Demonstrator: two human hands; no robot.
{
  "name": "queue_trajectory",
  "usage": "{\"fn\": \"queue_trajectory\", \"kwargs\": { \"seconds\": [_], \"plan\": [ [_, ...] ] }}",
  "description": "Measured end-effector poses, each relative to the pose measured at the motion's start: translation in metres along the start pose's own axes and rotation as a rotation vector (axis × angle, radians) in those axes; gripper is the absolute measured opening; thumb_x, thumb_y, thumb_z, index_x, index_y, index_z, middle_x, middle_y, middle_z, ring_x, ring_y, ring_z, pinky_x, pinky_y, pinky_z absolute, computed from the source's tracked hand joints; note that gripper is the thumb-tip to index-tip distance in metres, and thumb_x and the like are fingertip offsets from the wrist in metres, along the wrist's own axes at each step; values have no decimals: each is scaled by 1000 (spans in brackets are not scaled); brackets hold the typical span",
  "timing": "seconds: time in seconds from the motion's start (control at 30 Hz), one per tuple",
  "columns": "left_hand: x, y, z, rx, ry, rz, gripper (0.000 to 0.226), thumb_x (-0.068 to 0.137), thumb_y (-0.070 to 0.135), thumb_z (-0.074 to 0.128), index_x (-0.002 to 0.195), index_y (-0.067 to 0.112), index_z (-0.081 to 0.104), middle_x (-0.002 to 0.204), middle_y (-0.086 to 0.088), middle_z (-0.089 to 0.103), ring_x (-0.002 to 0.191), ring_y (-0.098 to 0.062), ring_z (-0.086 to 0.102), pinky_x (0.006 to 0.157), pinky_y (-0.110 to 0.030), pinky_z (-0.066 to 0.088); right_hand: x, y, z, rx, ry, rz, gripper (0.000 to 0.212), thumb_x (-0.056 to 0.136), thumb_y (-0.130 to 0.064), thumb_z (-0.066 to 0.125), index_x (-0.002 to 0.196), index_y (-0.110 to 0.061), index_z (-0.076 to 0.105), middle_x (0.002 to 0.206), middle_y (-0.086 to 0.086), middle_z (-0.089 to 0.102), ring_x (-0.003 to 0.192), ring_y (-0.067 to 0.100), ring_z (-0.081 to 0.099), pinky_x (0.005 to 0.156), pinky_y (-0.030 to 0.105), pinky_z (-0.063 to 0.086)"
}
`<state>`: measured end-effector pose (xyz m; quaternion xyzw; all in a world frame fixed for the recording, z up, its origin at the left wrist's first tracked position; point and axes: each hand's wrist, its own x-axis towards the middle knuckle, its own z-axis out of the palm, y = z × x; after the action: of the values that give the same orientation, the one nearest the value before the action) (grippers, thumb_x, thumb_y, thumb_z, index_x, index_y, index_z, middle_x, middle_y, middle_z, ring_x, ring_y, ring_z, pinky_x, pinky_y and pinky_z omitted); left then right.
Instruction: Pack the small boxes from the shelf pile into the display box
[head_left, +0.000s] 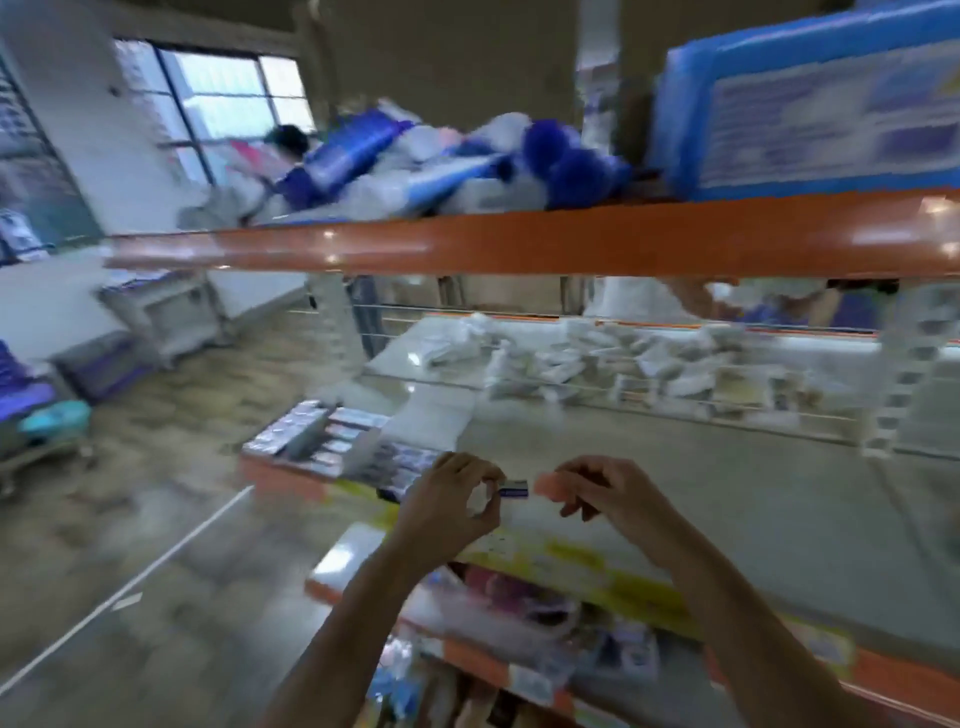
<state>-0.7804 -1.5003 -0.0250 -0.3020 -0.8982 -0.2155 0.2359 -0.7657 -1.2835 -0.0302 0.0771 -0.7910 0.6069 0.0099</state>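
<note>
The picture is blurred by motion. My left hand (457, 501) pinches one end of a small blue and white box (511, 489) above the front edge of the middle shelf (727, 499). My right hand (605, 491) is just right of it, fingers curled around a small pink item (548, 483). Left of my hands stands the display box (317, 436), with rows of small boxes in it. A pile of small white boxes (623, 364) lies further back on the shelf, behind a wire rail.
An orange shelf beam (519, 239) crosses above my hands, carrying blue and white packages (415, 161). A lower shelf (519, 649) beneath my arms holds mixed packaged goods. Grey floor (156, 519) and low carts lie to the left. A person is partly visible behind the shelving.
</note>
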Motion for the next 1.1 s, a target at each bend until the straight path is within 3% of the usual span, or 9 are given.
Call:
{"fn": "queue_trajectory", "kwargs": {
  "seconds": [0.2, 0.37, 0.5, 0.63, 0.8, 0.87, 1.0, 1.1],
  "plan": [
    [-45, -91, -43, -23, -13, -165, 19, 67, 15, 64, 86, 14, 68, 89, 0, 67, 87, -13, 57, 76, -24, 45, 52, -15, 101, -34, -140, -38, 25, 89, -4, 57, 76, -23, 66, 63, -1, 67, 50, 3, 62, 49, 14, 47],
    [-59, -161, -67, 90, -21, -183, 22, 71, 16, 72, 93, 15, 71, 94, 1, 69, 88, -20, 63, 75, -28, 52, 110, -22, 159, -75, -188, -45, 10, 89, -10, 59, 91, -11, 68, 68, -1, 69, 61, 9, 65, 60, 22, 51],
    [-47, -226, -84, 124, -15, -210, 23, 73, 16, 73, 97, 16, 70, 99, 0, 69, 90, -20, 64, 73, -29, 53, 167, -34, 198, -97, -168, -74, 12, 85, -15, 63, 81, -24, 68, 70, -1, 71, 66, 16, 66, 70, 35, 54],
    [-22, -284, -94, 126, -55, -237, 27, 79, 23, 69, 106, 22, 66, 110, 2, 66, 102, -18, 59, 79, -32, 53, 219, -45, 222, -152, -130, -57, 16, 84, -21, 65, 73, -32, 65, 69, -6, 70, 65, 10, 68, 72, 33, 56],
    [7, -339, -94, 137, -101, -171, 26, 78, 25, 68, 104, 25, 67, 111, 2, 66, 104, -18, 58, 84, -28, 46, 260, -44, 244, -328, -142, -27, 9, 83, -29, 68, 77, -34, 65, 72, -12, 68, 63, 4, 65, 62, 15, 49],
    [14, -353, -88, 112, -120, -136, 23, 78, 23, 68, 101, 23, 67, 105, 3, 67, 99, -18, 59, 81, -23, 43, 269, -39, 252, -441, -161, 18, 6, 84, -25, 66, 86, -30, 67, 80, -12, 65, 70, 1, 61, 63, 15, 46],
    [26, -379, -73, 23, -165, -74, 21, 77, 22, 64, 98, 19, 69, 99, 2, 68, 98, -19, 59, 81, -27, 47, 276, -35, 263, -702, -152, 104, 21, 88, -21, 56, 106, -22, 67, 100, -4, 66, 82, 4, 57, 66, 15, 42],
    [37, -395, -64, -48, -208, 11, 22, 80, 22, 65, 101, 18, 69, 102, 2, 67, 100, -14, 56, 80, -14, 35, 274, -35, 273, -786, -99, 170, 22, 89, -18, 52, 106, -21, 65, 103, -1, 66, 84, 9, 56, 67, 18, 40]
  ]
}}
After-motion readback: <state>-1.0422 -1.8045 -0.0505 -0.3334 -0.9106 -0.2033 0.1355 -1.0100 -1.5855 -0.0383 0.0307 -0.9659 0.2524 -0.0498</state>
